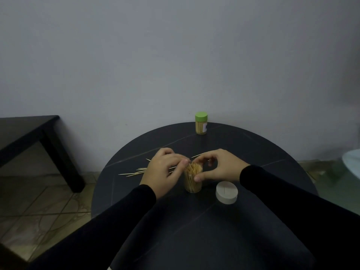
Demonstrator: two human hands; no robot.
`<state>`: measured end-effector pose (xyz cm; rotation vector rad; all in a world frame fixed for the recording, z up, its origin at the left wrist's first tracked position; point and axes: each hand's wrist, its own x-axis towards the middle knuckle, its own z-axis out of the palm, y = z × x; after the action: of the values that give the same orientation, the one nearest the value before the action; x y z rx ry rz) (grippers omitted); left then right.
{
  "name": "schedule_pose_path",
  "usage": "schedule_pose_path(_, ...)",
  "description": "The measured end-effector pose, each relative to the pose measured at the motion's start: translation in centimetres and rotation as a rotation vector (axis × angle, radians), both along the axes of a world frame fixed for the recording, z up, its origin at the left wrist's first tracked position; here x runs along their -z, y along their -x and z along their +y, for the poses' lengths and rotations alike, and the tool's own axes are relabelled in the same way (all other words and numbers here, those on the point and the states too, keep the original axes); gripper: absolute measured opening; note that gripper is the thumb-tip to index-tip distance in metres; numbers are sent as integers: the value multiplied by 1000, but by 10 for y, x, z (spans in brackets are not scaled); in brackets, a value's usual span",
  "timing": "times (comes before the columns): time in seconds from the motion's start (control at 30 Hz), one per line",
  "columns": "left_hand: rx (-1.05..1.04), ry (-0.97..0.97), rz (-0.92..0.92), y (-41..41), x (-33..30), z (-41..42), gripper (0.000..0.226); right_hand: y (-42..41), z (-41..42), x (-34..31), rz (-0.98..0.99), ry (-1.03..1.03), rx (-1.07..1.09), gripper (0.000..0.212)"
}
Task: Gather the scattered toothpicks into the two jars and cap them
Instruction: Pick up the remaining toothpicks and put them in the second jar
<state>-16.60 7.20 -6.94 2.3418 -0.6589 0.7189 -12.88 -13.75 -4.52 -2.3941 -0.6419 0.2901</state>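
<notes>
A clear uncapped jar point(193, 184) packed with upright toothpicks stands mid-table. My right hand point(218, 166) curls round its upper part, thumb on the front wall. My left hand point(165, 168) is at the jar's rim with curled fingertips at the toothpick tips; whether it pinches any is hidden. Loose toothpicks point(134, 172) lie scattered left of the jar, partly behind my left hand, and one pokes out behind the hands point(197, 155). A white cap point(226, 192) lies right of the jar. A second jar with a green cap point(201, 123) stands closed at the table's far edge.
The round black table point(253, 152) stands against a grey wall. A dark square table point(29, 131) stands to the left over tiled floor point(48, 201). A pale rounded object point(352, 161) shows at the right edge.
</notes>
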Motion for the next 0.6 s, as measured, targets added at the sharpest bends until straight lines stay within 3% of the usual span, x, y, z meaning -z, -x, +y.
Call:
schedule_pose_path(0.13,102,-200,-61,4,-1,5,28,2,0,-4,-26,26,-20,53)
schedule_pose_path(0.27,8,0,1,2,-5,7,36,4,-4,-15,-16,194,-74,60)
schedule_pose_path(0.37,-162,98,27,-9,-6,13,29,-6,-7,-15,-20,190,-31,50)
schedule_pose_path(0.43,-284,-27,163,-18,-1,22,28,-13,-5,-12,-127,250,25,40)
schedule_pose_path(0.53,-365,-370,405,-25,10,30,39,-26,4,-3,-298,456,65,35)
schedule_pose_path(0.6,-401,-400,477,-30,13,30,39,-35,11,4,-339,517,76,38)
